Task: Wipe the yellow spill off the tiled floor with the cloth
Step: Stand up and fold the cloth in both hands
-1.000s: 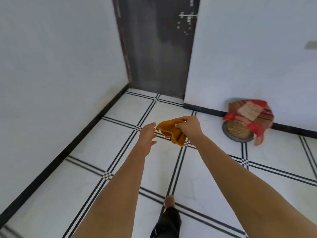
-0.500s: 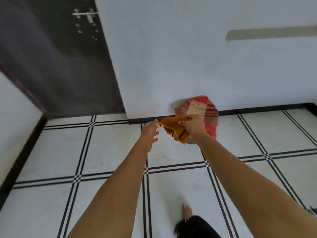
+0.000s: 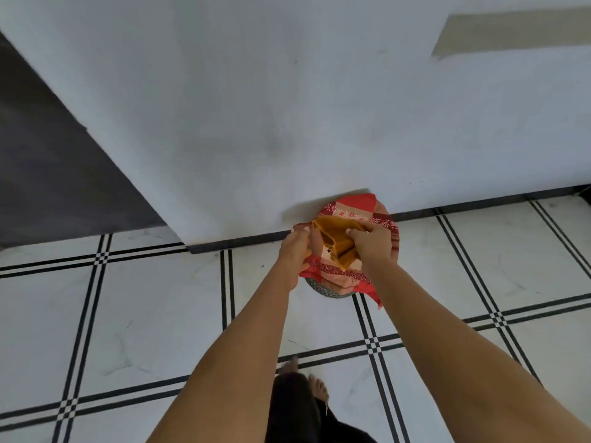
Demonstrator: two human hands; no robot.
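An orange-yellow cloth hangs in the air between my outstretched hands, in front of the wall's foot. My right hand is shut on the cloth's right side, pinching its upper edge. My left hand is at the cloth's left edge with its fingers curled; whether it grips the cloth is unclear. The white tiled floor with black double lines lies below. No yellow spill shows on the tiles in view.
Behind the cloth, a round woven item covered by a red patterned fabric stands on the floor against the white wall. A dark door is at the left. My bare feet are at the bottom.
The view has swung right, from the door corner to the wall and the red-covered item. My left hand has closed in on the cloth's left edge, and the cloth has opened wider.
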